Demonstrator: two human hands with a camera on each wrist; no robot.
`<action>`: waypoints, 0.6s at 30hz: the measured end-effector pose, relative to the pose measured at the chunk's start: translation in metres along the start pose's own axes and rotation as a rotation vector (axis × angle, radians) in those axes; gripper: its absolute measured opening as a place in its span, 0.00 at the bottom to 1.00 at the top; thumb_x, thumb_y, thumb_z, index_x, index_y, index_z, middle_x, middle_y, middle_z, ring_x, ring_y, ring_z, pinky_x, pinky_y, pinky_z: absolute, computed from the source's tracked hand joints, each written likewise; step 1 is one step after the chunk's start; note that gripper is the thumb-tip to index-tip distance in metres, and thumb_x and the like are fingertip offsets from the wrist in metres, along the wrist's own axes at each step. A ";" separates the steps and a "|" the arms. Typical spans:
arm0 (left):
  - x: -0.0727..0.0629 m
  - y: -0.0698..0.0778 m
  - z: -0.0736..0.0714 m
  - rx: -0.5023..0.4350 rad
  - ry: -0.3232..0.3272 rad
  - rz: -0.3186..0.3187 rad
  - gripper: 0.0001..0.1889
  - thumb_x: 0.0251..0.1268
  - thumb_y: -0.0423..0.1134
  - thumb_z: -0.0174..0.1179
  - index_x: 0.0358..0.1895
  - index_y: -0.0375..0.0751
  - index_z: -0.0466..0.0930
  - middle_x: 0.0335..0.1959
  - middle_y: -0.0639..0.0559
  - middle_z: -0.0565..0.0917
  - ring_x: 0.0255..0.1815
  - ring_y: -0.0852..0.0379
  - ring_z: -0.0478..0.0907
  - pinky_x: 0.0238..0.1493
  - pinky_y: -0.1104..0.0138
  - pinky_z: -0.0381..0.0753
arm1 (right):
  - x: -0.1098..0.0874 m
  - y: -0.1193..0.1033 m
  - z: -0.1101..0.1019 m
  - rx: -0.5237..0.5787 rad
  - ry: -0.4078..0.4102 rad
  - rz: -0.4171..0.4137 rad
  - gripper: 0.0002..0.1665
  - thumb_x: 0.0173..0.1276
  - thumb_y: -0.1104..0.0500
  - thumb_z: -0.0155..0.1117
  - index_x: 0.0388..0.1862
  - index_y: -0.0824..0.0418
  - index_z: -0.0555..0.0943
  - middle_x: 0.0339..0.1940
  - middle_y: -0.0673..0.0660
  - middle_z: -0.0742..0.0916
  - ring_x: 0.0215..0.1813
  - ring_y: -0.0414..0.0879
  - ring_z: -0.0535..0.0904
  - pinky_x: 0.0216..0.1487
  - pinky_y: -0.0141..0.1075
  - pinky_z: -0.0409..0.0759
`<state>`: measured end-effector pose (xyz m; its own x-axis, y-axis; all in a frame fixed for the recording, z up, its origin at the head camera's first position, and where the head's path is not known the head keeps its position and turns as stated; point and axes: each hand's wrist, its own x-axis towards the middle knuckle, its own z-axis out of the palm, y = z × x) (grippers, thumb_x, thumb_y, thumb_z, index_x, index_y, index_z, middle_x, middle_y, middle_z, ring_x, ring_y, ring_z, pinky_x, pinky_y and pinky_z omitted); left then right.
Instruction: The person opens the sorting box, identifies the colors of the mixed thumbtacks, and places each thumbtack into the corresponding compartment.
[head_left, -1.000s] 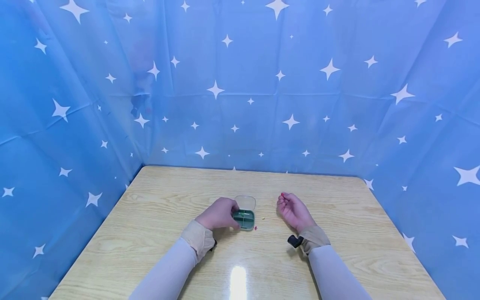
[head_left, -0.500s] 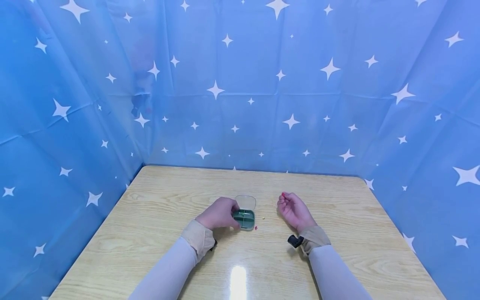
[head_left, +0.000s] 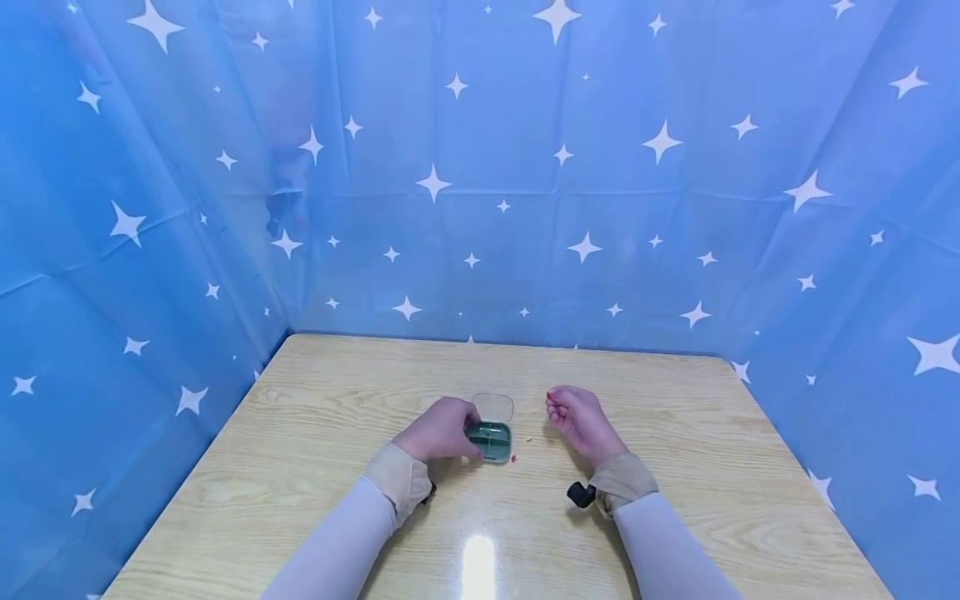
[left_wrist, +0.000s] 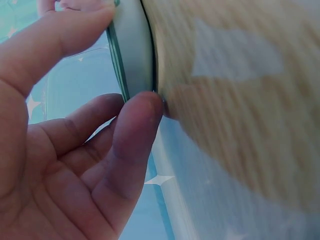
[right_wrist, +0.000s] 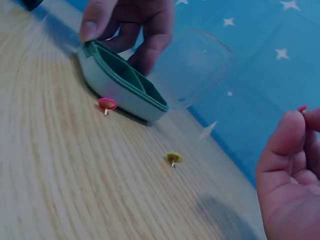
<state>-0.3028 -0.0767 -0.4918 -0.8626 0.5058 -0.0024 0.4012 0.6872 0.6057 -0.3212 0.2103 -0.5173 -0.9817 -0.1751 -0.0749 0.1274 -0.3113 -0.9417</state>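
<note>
A green compartment box (right_wrist: 122,97), like a small pill case, sits on the table with its clear lid (right_wrist: 192,67) tipped back. My left hand (head_left: 442,429) grips the box by its left side, thumb at the near edge and fingers at the far side. To the right of the box, my right hand (head_left: 583,423) pinches a red thumbtack (right_wrist: 303,107) between thumb and forefinger, above the table. Close by the box's right wall lies a pinkish-red thumbtack (right_wrist: 107,103), point down to the table. Farther right is a yellow thumbtack (right_wrist: 174,157), between box and right hand.
The wooden table (head_left: 360,375) reaches back to a blue curtain (head_left: 495,225) with white stars, which also hangs along both sides. A black wrist camera (head_left: 581,494) juts out from the right wrist, low over the tabletop.
My right hand has shifted a little to the left, nearer the box, still pinching the red thumbtack. The left hand keeps its grip, and the box and loose thumbtacks stay put.
</note>
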 end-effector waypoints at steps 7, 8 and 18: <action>0.000 0.000 0.001 0.015 -0.001 -0.005 0.24 0.47 0.41 0.83 0.48 0.38 0.88 0.40 0.54 0.88 0.36 0.62 0.79 0.45 0.65 0.82 | -0.002 -0.002 0.011 -0.201 -0.051 0.019 0.09 0.81 0.67 0.52 0.46 0.72 0.79 0.36 0.53 0.84 0.34 0.39 0.79 0.37 0.28 0.81; 0.000 0.000 0.001 0.015 -0.002 -0.004 0.24 0.46 0.41 0.83 0.48 0.38 0.88 0.40 0.53 0.88 0.37 0.61 0.79 0.45 0.65 0.82 | -0.002 -0.001 0.012 -0.228 -0.061 0.020 0.11 0.82 0.67 0.52 0.48 0.75 0.78 0.36 0.53 0.84 0.35 0.39 0.79 0.38 0.29 0.81; 0.001 0.001 0.000 0.025 -0.001 -0.003 0.24 0.46 0.41 0.83 0.49 0.38 0.88 0.40 0.53 0.88 0.37 0.62 0.79 0.46 0.65 0.82 | -0.004 0.006 0.027 -0.395 -0.091 -0.013 0.16 0.79 0.68 0.53 0.51 0.85 0.77 0.33 0.53 0.84 0.35 0.43 0.80 0.40 0.33 0.83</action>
<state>-0.3026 -0.0754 -0.4911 -0.8638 0.5039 -0.0051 0.4058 0.7017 0.5856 -0.3128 0.1837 -0.5142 -0.9640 -0.2614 -0.0492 0.0330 0.0659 -0.9973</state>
